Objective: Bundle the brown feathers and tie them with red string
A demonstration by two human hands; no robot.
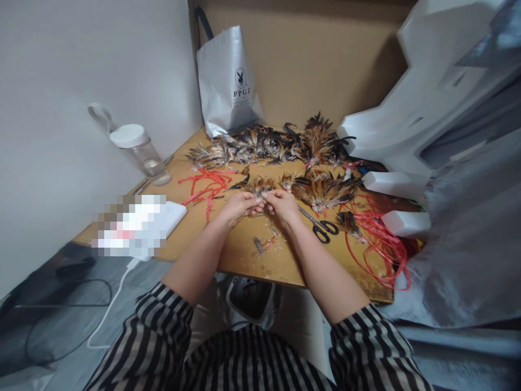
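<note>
Both of my hands meet over the middle of the wooden table (pixel 244 247). Fingers and thumb of my left hand (pixel 240 207) are closed on the base of a small bunch of brown feathers (pixel 260 185). From the other side, my right hand (pixel 283 205) pinches the same bunch, thumb close to the left thumb. The feather tips fan out away from me; the stems are hidden by my fingers. Just right of my right hand lie black-handled scissors (pixel 321 228). Small feather scraps (pixel 262 245) are scattered below my hands.
Feather bunches (pixel 260 144) line the back, with another pile (pixel 321 190) at right. Red plastic strips (pixel 207 184) lie left, a red tangle (pixel 378 239) right. A silver bag (pixel 228 81), a clear bottle (pixel 146 155), a cabled white device (pixel 175 214) and a bin (pixel 250 320) surround me.
</note>
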